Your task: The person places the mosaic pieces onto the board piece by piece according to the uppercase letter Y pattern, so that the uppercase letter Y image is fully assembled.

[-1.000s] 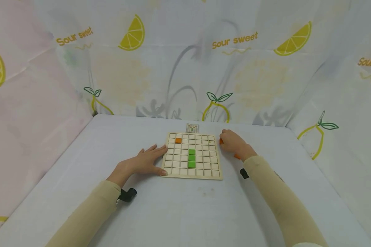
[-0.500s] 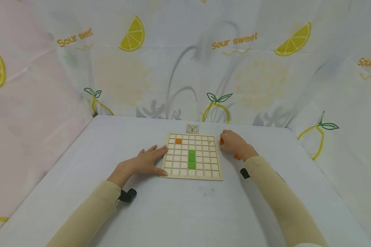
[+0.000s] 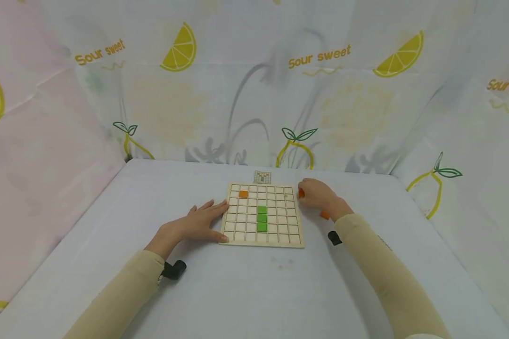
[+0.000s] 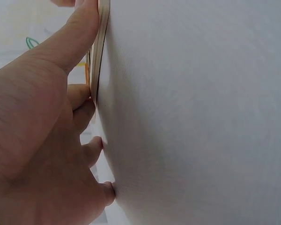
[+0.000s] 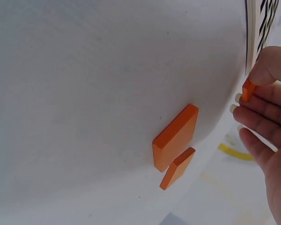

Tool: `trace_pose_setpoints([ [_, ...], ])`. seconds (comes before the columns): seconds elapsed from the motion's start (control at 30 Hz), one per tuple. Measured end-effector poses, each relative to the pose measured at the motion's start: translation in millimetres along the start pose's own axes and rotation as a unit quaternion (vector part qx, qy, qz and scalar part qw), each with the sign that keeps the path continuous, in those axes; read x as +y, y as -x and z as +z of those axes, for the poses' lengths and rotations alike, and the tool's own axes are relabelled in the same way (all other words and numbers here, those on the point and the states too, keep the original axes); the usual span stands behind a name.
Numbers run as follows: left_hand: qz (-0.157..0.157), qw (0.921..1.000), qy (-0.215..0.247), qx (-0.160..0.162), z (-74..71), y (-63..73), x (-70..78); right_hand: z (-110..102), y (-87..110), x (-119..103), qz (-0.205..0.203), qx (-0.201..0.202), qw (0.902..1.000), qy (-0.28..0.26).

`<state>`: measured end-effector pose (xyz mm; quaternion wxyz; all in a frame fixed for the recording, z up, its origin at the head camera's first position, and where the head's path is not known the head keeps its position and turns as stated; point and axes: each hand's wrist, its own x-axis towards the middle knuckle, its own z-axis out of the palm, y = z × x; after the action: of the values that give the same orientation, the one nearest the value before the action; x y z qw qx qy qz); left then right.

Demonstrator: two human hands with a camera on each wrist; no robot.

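Observation:
A pale wooden grid board (image 3: 263, 244) lies on the white cloth. My left hand (image 3: 200, 223) rests with fingers spread against its left side, the thumb at the near left corner. Three green square tiles (image 3: 261, 218) stand in a column on the grid, and one orange tile (image 3: 243, 194) sits toward its upper left. Just beyond the board's right edge, my right hand (image 3: 319, 195) pinches another orange tile (image 5: 247, 90) between thumb and fingers. In the right wrist view, a larger-looking loose orange tile (image 5: 178, 136) and a second loose orange tile (image 5: 179, 168) lie behind that hand.
A small card with a coloured grid pattern (image 3: 262, 177) lies at the board's far edge. Printed fabric walls (image 3: 254, 84) with lemon drawings enclose the table at the back and sides. A black wrist device (image 3: 174, 270) shows under the left sleeve.
My right hand has shifted very slightly left toward the board, still pinching the orange tile. The left hand keeps its place, and the head view has moved a little.

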<state>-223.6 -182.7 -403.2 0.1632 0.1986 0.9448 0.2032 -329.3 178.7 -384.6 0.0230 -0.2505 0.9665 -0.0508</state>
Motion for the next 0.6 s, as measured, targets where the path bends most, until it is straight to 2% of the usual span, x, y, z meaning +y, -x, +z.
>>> trace_pose_setpoints([
  [0.37, -0.002, 1.0000, 0.005, -0.001, -0.7, 1.6, 1.1, 3.0, -2.4, -5.8, -0.011, 0.014, 0.9998, 0.008],
  [0.6, -0.002, 1.0000, 0.004, 0.004, 1.5, -1.3, -3.1, 3.3, -4.6, -8.6, -0.020, 0.023, 0.9995, 0.005],
])
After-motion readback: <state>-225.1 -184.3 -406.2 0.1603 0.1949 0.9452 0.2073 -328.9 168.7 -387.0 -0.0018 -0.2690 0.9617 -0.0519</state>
